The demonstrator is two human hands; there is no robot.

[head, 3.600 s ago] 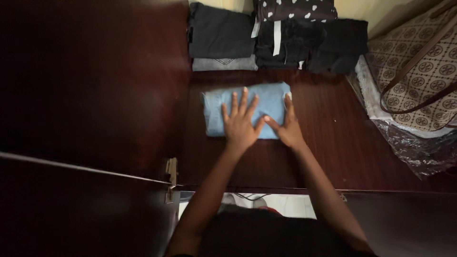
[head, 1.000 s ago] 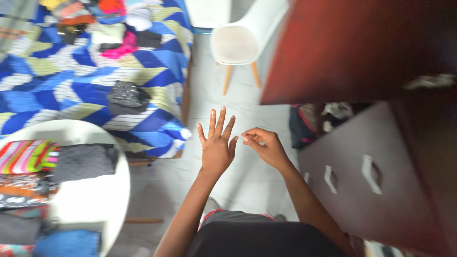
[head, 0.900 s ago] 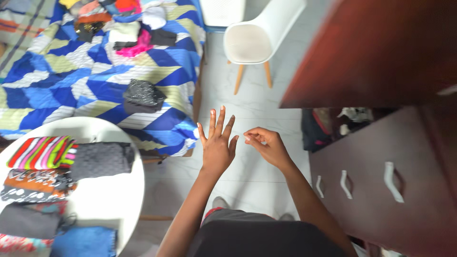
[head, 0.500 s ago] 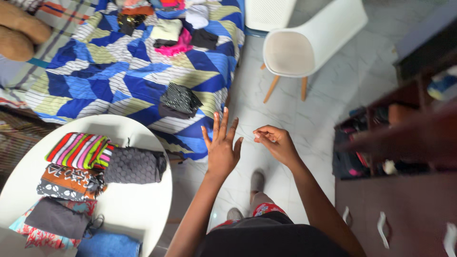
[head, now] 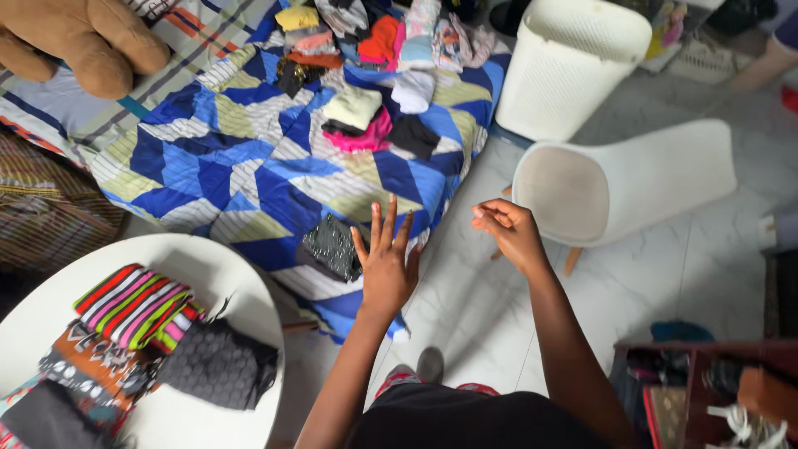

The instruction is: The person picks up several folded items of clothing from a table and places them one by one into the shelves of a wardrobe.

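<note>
The left hand is held out flat in the air, fingers spread wide. It holds nothing. The right hand is up in the air too, with its fingers curled in loosely. I cannot tell if something tiny sits between its fingertips.

Just beside the left hand lies a dark folded cloth. It sits near the edge of a bed with a blue, white and yellow blanket. The hand is not touching the cloth.

Farther up the bed is a bunch of small folded clothes in pink, white, black and orange. A brown teddy bear lies at the top corner of the bed.

Down on the left is a round white table. On it sit a stripy folded cloth and a dark spotty one, touching each other. More folded cloths lie beside them.

Near the right hand stands a white chair on a pale floor. Behind the chair is a white basket. A dark shelf with shoes shows at the bottom right.
</note>
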